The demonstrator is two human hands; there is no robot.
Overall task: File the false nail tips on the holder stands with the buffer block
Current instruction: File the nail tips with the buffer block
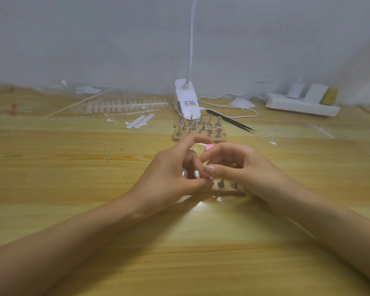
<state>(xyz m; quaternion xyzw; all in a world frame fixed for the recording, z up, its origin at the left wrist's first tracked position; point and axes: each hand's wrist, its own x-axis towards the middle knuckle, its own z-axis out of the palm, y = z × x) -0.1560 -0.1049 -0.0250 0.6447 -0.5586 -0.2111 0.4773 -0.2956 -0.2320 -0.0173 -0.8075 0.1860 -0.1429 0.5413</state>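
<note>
Your right hand (pixel 239 165) curls its fingers round the pink buffer block (pixel 208 147), only a corner showing at 12 o'clock of your knuckles. Your left hand (pixel 169 171) clamps the wooden holder strip (pixel 240 191) with thumb and curled fingers. Bear down too hard or at a slant and a false nail tip (pixel 196 174) could pop off, or the strip could tip. The tips are small, pale, glossy ovals between your hands at table centre, with two metal stands (pixel 220 184) at 3 o'clock of them.
</note>
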